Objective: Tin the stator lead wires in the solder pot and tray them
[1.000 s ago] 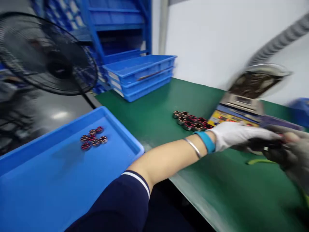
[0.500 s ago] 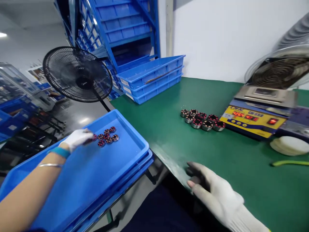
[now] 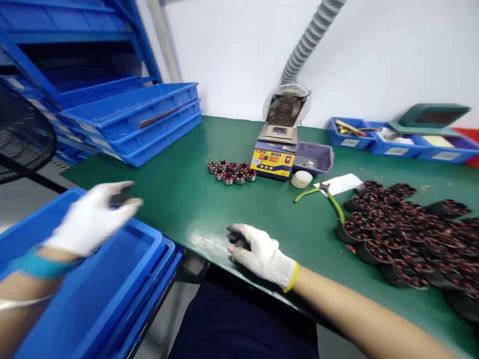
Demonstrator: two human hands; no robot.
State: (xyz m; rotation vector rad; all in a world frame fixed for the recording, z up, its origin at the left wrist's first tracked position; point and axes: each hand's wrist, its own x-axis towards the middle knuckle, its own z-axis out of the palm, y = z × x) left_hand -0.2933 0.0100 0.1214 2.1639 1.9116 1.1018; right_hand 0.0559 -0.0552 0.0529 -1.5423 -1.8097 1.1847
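My left hand (image 3: pixel 98 215), in a white glove with dark fingertips, is over the blue tray (image 3: pixel 147 234) at the left. Its thumb and fingers are apart with nothing between them. My right hand (image 3: pixel 258 252), also gloved, rests by the front edge of the green table (image 3: pixel 179 209). Its fingers are loosely bent, with a gap to the thumb, and I see nothing held. Beyond it stands a cluster of small ring-shaped wound cores (image 3: pixel 239 178), silver-sided with copper and pink tops. Any cores in the tray are hidden behind my left hand and arm.
Behind the cores is a yellow-fronted unit (image 3: pixel 271 162) with red digits, beside white round pads (image 3: pixel 301 179) and green-handled cutters (image 3: pixel 325 188). Many black copper-wound parts (image 3: pixel 396 234) crowd the right. Stacked blue trays (image 3: pixel 149 127) stand back left, near a black fan (image 3: pixel 22 129).
The view has swung right. My left hand has let go of a wound core at the tray's group and come back toward the table, fingers apart. My right hand stays near the table edge.
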